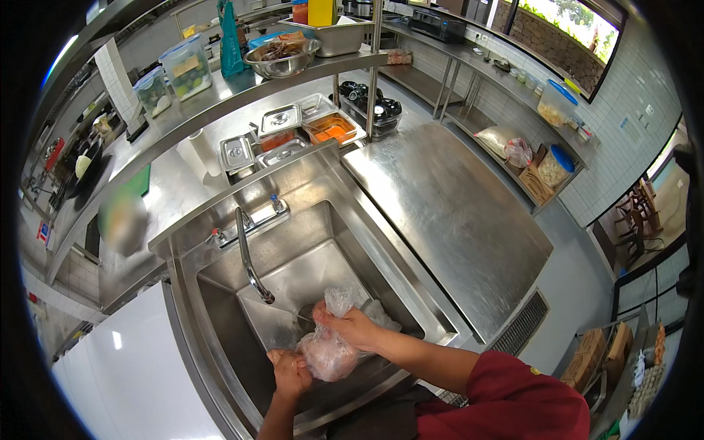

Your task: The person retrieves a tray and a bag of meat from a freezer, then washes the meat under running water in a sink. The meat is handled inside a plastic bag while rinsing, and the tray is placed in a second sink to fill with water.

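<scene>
A clear plastic bag of pale pink raw meat (330, 356) hangs over the front part of a stainless steel sink (286, 319). My right hand (344, 325) grips the gathered neck of the bag, and loose plastic sticks up above the fist. Low on the bag's left side, my left hand (290, 369) has its fingers curled against the plastic, pinching it. Another clear plastic bag (379, 314) lies in the sink behind my right wrist; its contents are hard to tell. A thin stream of water runs from the curved faucet (256, 269) towards the bag.
A bare steel worktop (451, 220) adjoins the sink on the right, and a white surface (126, 374) on the left. Behind the sink stand lidded steel food pans (280, 120) and a paper roll (202, 154). An overhead shelf (220, 99) carries a steel bowl (281, 59).
</scene>
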Demonstrator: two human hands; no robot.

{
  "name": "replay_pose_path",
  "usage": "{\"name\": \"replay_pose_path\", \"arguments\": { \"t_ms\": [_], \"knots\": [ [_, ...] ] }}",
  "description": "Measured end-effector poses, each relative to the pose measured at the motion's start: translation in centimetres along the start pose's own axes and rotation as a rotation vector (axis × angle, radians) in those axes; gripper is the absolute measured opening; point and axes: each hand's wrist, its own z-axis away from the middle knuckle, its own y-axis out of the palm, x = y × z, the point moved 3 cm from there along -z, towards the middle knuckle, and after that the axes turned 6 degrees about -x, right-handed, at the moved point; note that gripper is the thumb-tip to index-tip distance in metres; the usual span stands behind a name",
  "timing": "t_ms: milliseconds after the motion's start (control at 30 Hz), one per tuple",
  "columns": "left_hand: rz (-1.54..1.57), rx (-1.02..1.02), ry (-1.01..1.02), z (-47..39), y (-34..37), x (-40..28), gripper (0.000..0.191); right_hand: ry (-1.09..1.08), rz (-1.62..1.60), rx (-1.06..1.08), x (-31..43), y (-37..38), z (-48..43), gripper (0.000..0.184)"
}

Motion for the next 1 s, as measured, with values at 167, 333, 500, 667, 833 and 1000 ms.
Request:
{"name": "replay_pose_path", "arguments": {
  "t_ms": [167, 333, 500, 667, 833, 1000],
  "knots": [
    [0.238, -0.113, -0.222, -1.6, -1.0, 1.3, 0.053, -0.304, 0.339, 0.18, 1.0, 0.7, 0.1, 0.016],
    [0.341, -0.164, -0.413, -2.4, -2.2, 2.1, 0.062, -0.687, 1.035, 0.247, 3.0, 2.2, 1.1, 0.04],
    [0.329, -0.13, -0.472, -2.0, -1.7, 2.9, 0.061, -0.656, 0.819, 0.078, 4.9, 4.2, 1.0, 0.047],
    [0.281, -0.153, -0.448, -1.8, -1.2, 2.6, 0.059, -0.641, 1.251, 0.346, 2.9, 5.7, 2.6, 0.043],
    [0.349, -0.196, -0.61, -1.3, -1.0, 4.1, 0.056, -0.94, 1.392, 0.099, -0.1, 7.1, 4.2, 0.032],
    [0.492, -0.253, -0.758, 0.5, 0.9, 8.1, 0.059, -0.744, 1.449, 0.205, -2.3, 7.7, 3.1, 0.023]
  ]
}}
